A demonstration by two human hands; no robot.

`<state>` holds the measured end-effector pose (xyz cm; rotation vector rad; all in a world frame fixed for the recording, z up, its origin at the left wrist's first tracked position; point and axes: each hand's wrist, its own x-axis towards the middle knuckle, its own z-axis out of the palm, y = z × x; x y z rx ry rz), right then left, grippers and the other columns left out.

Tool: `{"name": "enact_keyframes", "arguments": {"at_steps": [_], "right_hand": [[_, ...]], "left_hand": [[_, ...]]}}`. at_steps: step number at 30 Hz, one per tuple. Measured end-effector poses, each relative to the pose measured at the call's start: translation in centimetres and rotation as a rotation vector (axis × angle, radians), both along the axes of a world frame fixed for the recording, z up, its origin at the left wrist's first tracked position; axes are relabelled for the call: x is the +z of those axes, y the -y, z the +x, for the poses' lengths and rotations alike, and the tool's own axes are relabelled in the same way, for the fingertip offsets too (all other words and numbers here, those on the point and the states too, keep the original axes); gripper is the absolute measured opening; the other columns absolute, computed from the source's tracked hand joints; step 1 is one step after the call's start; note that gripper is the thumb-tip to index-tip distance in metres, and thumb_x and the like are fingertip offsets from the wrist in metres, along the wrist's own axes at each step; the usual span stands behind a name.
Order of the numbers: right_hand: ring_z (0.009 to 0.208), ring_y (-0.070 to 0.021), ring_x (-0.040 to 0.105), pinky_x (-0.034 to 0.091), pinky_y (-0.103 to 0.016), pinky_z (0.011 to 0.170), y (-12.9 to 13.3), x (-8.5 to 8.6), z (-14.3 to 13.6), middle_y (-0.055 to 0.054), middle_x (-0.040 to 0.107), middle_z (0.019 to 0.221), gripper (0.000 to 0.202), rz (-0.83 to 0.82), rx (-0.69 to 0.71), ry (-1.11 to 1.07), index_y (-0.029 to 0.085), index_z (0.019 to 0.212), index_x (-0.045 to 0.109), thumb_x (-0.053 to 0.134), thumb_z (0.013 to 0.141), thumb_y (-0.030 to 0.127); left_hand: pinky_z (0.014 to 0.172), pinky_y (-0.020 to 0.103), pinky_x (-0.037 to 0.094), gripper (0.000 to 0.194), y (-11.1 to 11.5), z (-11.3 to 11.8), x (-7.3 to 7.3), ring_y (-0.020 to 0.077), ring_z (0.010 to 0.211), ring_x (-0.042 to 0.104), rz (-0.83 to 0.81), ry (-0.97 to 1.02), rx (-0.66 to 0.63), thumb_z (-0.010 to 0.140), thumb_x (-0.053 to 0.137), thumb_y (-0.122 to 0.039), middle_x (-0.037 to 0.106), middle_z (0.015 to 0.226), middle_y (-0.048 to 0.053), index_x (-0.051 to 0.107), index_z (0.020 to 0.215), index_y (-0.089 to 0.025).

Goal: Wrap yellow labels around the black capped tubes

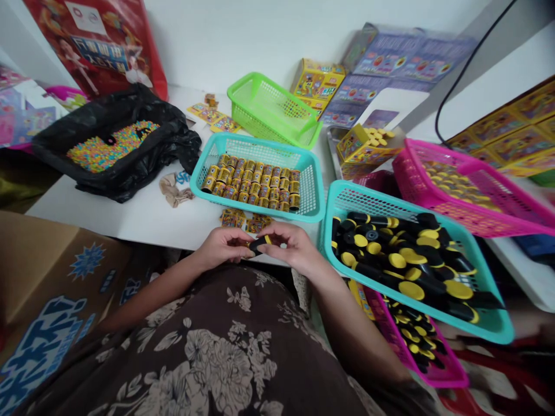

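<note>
Close Work at the White Table [141, 218]

A pale wall [208, 40] stood behind it. A teal basket [312, 215] held little gold-patterned tubes [255, 184] in rows. To its left, a black bag [173, 124] held bright beads [115, 147]. By the table's near edge was one black tube with a yellow cap [259, 244]. My left hand [221, 247] and right hand [297, 245] both had thumb and fingertips pinched on it.

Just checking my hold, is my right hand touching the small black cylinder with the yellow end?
Touching. The head view shows your right hand pinching the small black cylinder with the yellow end, no gap between them.
</note>
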<state>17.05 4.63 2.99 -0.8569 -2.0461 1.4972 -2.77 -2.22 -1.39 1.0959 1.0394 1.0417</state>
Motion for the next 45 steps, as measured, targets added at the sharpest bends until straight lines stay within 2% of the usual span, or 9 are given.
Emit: {"name": "enact_keyframes", "arguments": {"at_steps": [5,12,19,23,26,32,36,40,45], "right_hand": [[0.061,-0.0111,0.046,0.034,-0.026,0.056,-0.3,0.2,-0.4,0.003,0.054,0.068,0.017,0.08,0.002,0.039,0.019,0.085,0.07,0.073,0.073,0.031],[0.056,-0.0098,0.039,0.028,-0.026,0.053,-0.9,0.4,-1.2,0.005,0.047,0.059,0.017,-0.024,-0.008,0.05,0.018,0.075,0.068,0.072,0.071,0.034],[0.058,-0.0108,0.042,0.031,-0.027,0.055,-0.7,0.8,-1.7,0.003,0.051,0.063,0.017,0.068,-0.051,0.046,0.019,0.073,0.067,0.071,0.072,0.035],[0.057,-0.0107,0.042,0.03,-0.026,0.053,-0.8,0.8,-2.0,0.004,0.05,0.061,0.018,0.062,-0.058,0.067,0.019,0.072,0.066,0.072,0.07,0.036],[0.057,-0.0108,0.042,0.029,-0.027,0.053,-1.0,0.9,-2.2,0.004,0.05,0.06,0.018,0.056,-0.058,0.08,0.019,0.072,0.067,0.071,0.07,0.036],[0.056,-0.0099,0.04,0.029,-0.026,0.053,-1.4,1.0,-2.2,0.005,0.051,0.058,0.016,0.043,-0.04,0.09,0.019,0.07,0.067,0.072,0.07,0.034],[0.055,-0.01,0.044,0.032,-0.027,0.053,-1.6,0.8,-2.1,0.003,0.058,0.061,0.018,-0.063,-0.055,0.03,0.019,0.073,0.068,0.073,0.068,0.035],[0.051,-0.0092,0.044,0.034,-0.026,0.05,-1.5,0.6,-2.0,0.002,0.061,0.062,0.019,-0.177,-0.109,-0.04,0.019,0.075,0.068,0.072,0.07,0.037],[0.049,-0.009,0.045,0.036,-0.025,0.049,-0.8,-0.2,-2.1,0.003,0.058,0.059,0.022,-0.178,-0.222,-0.126,0.019,0.076,0.067,0.074,0.069,0.038]], "left_hand": [[0.046,0.019,0.039,0.041,0.0,0.0,0.0,0.0082,0.049,0.053,-0.055,0.035,0.041,0.061,0.085,-0.036,0.066,0.062,0.0,0.071,0.09,-0.011],[0.041,0.02,0.035,0.045,0.1,0.2,-0.3,0.0076,0.044,0.052,-0.152,0.174,0.087,0.06,0.084,-0.043,0.066,0.064,0.001,0.07,0.09,-0.012],[0.044,0.02,0.032,0.038,-0.2,0.6,-0.3,0.0078,0.051,0.053,-0.119,0.154,0.137,0.062,0.084,-0.039,0.068,0.068,0.002,0.07,0.086,-0.012],[0.059,0.022,0.041,0.035,-0.2,0.9,-0.3,0.0105,0.063,0.059,-0.092,0.194,0.191,0.061,0.085,-0.037,0.069,0.071,0.002,0.07,0.08,-0.012],[0.066,0.025,0.044,0.034,-0.2,1.1,-0.3,0.0108,0.064,0.06,-0.098,0.232,0.208,0.062,0.085,-0.037,0.068,0.069,0.001,0.069,0.079,-0.012],[0.067,0.025,0.044,0.036,-0.1,1.2,-0.3,0.0099,0.06,0.059,-0.132,0.345,0.21,0.059,0.087,-0.039,0.065,0.065,0.0,0.068,0.073,-0.012],[0.068,0.025,0.047,0.033,-0.1,1.1,-0.4,0.0109,0.065,0.061,-0.178,0.405,0.221,0.061,0.087,-0.037,0.068,0.069,0.002,0.07,0.074,-0.013],[0.061,0.027,0.051,0.036,-0.1,0.8,-0.4,0.0148,0.069,0.065,-0.21,0.448,0.181,0.061,0.086,-0.034,0.071,0.078,0.005,0.073,0.087,-0.013],[0.056,0.027,0.053,0.035,-0.2,0.7,-0.5,0.0172,0.069,0.067,-0.207,0.444,0.185,0.064,0.084,-0.033,0.071,0.08,0.007,0.072,0.09,-0.013]]}}
